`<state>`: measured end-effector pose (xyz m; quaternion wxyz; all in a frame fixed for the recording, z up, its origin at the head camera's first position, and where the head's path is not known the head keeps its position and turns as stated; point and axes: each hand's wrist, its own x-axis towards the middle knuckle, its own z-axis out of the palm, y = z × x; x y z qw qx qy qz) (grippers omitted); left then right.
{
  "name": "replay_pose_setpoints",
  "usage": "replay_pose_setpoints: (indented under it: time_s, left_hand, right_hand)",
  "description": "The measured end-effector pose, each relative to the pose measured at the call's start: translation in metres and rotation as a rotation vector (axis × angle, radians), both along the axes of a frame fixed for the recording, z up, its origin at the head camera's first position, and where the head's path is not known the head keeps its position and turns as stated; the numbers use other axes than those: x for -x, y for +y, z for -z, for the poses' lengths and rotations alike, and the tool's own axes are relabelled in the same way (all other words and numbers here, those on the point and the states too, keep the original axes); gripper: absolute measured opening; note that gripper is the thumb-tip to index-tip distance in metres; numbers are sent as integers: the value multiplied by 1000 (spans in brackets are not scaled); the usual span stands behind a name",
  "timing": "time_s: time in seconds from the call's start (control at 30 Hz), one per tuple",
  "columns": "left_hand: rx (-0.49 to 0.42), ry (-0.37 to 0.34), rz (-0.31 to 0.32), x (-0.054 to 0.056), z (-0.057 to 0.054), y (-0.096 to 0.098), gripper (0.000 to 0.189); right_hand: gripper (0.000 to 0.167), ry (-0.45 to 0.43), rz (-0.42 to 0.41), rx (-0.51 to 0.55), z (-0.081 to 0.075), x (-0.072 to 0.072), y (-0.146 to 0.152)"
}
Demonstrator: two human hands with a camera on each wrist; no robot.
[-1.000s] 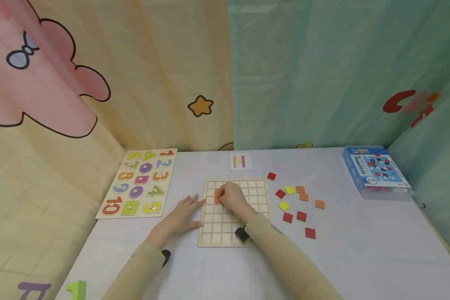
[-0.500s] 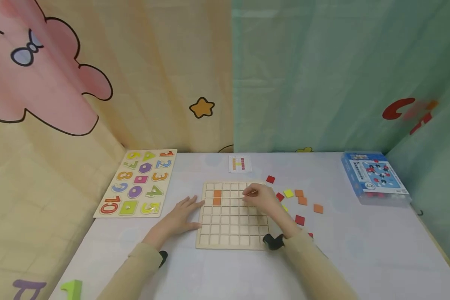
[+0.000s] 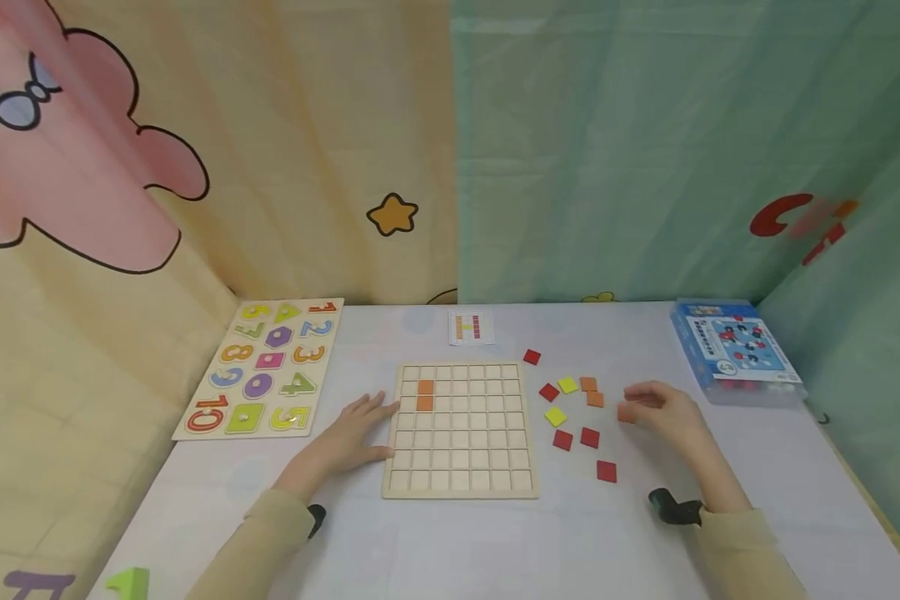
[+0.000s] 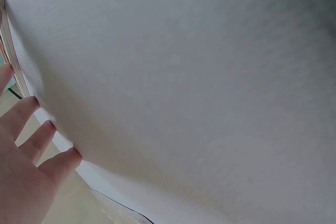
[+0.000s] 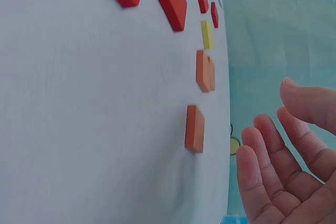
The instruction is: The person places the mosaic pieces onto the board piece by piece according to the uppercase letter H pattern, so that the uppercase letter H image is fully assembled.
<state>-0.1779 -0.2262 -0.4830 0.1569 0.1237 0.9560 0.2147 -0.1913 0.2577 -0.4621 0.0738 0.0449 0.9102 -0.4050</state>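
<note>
My left hand [image 3: 347, 435] lies with fingers spread at the left edge of a wooden grid board [image 3: 459, 459]; its fingertips also show in the left wrist view. Two orange square tiles [image 3: 425, 395] sit one below the other in cells near the board's upper left. Over at the right, my right hand [image 3: 670, 419] hovers above a single orange tile [image 5: 195, 129], thumb and fingers parted with nothing between them. In the right wrist view that tile lies on the table, apart from the fingers.
Red tiles [image 3: 590, 437], yellow tiles [image 3: 555, 417] and two more orange tiles [image 3: 595, 399] lie loose right of the board. A small pattern card [image 3: 472, 327] is behind it. A number puzzle [image 3: 262, 371] stands at left, a blue box [image 3: 735, 350] back right, a green block [image 3: 130, 583] front left.
My right hand has left the orange tiles in the board's upper left and swung right across the loose tiles to the outermost orange one. The left hand has stayed at the board's edge.
</note>
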Motion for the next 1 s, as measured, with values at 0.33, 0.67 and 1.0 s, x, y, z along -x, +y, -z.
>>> replay_pose_setpoints:
  time_s: [0.33,0.67,1.0]
  left_hand:
    - [5,-1,-3,0,1,-2,79]
    - [-4,-6,-1,0,0,0,79]
    - [-5,-4,-5,0,0,1,79]
  right_hand:
    - [50,-67,-6,-5,8,3,17]
    - [53,-61,-29,-88,17,10,10]
    - [38,-69,-26,-142,20,13,6]
